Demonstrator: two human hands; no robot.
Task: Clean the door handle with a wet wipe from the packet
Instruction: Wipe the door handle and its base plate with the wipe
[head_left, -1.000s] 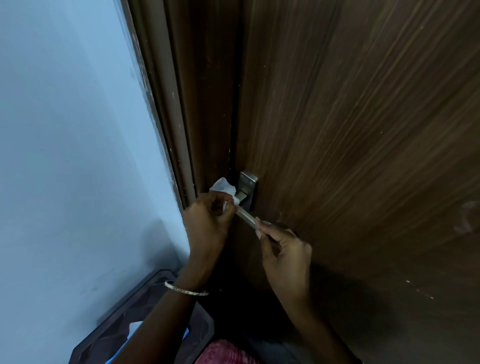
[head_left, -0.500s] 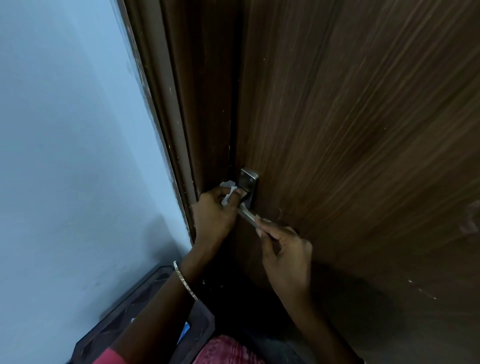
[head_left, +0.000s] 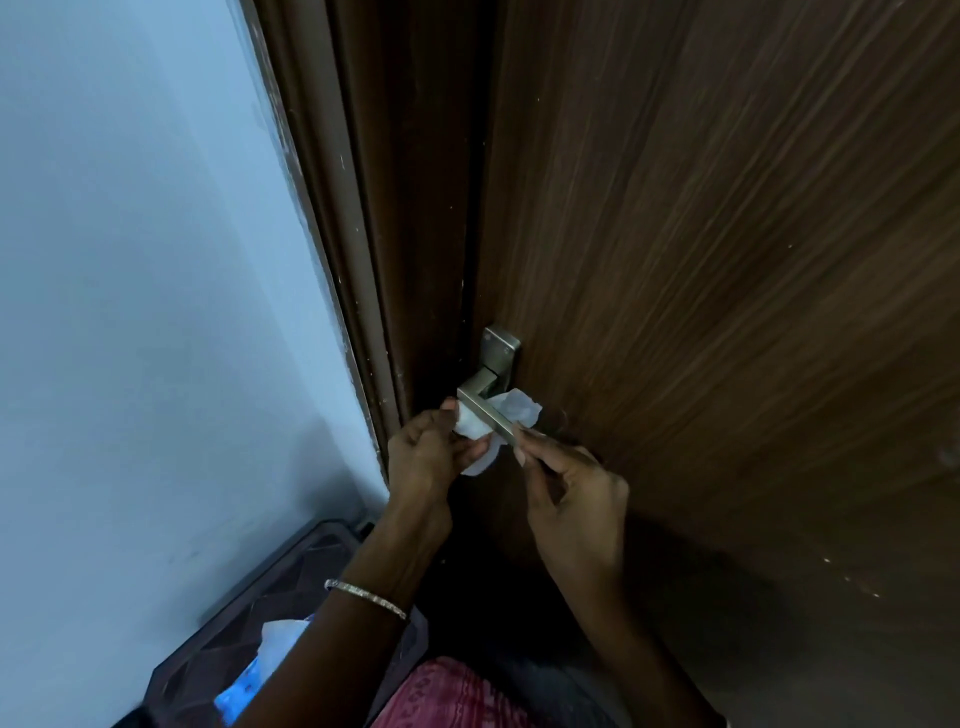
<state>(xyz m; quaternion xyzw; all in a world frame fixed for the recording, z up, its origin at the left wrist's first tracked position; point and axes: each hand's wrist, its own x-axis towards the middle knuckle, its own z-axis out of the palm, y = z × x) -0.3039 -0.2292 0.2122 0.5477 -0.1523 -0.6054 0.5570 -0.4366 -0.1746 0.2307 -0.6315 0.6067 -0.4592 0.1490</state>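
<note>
My left hand (head_left: 431, 457) pinches the limp, damp wipe (head_left: 498, 421) under the stiff handle (head_left: 485, 410); my right hand (head_left: 566, 493) grips its free end.

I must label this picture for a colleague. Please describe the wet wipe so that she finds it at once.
Start at the brown wooden door and go to its metal lever handle near the frame. The wet wipe is the crumpled white sheet passing behind the lever, held by the left hand. It is the only white thing touching the metal.
</note>
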